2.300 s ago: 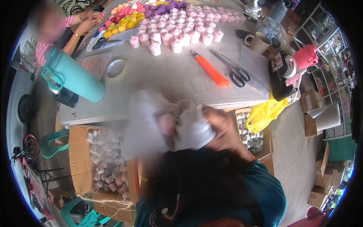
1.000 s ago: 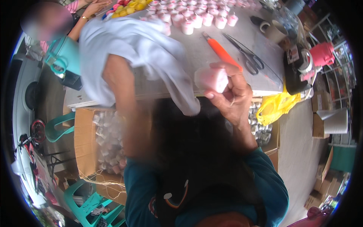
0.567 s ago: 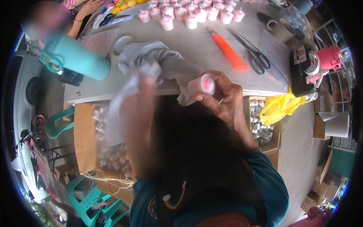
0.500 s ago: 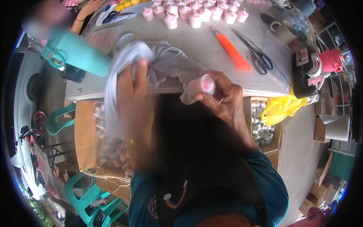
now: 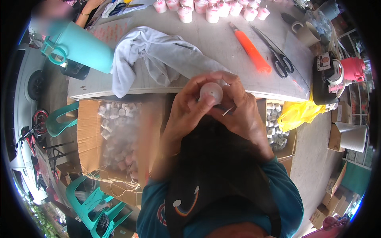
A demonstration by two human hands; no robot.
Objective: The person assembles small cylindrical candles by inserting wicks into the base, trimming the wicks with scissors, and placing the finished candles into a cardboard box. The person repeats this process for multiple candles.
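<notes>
While we hold a small, round, pale-pink wax candle [image 5: 211, 92] just off the near edge of the grey-white surface [image 5: 222, 43], our left grip [image 5: 184, 109] pinches it, thumb laid across the end turned toward us, and our right grip [image 5: 243, 108] is closed around its right side, some fingers hidden behind it. Beyond our hands, a crumpled white cloth [image 5: 158, 51] lies along the near edge; whether its narrow end touches our fingers, we cannot tell. Toward the right edge we see a long, flat, bright-orange tool [image 5: 252, 51], black-handled metal scissors [image 5: 282, 63] and a beige mug [image 5: 308, 35]. A tall teal bottle [image 5: 88, 48] is at the near left corner, and upright pink-and-white candles [image 5: 185, 15] are grouped by the far edge. Below the near edge, left of our hands, a brown cardboard box [image 5: 89, 135] holds many whitish and pink pieces, and a yellow plastic bag [image 5: 300, 114] hangs by the near right corner.
</notes>
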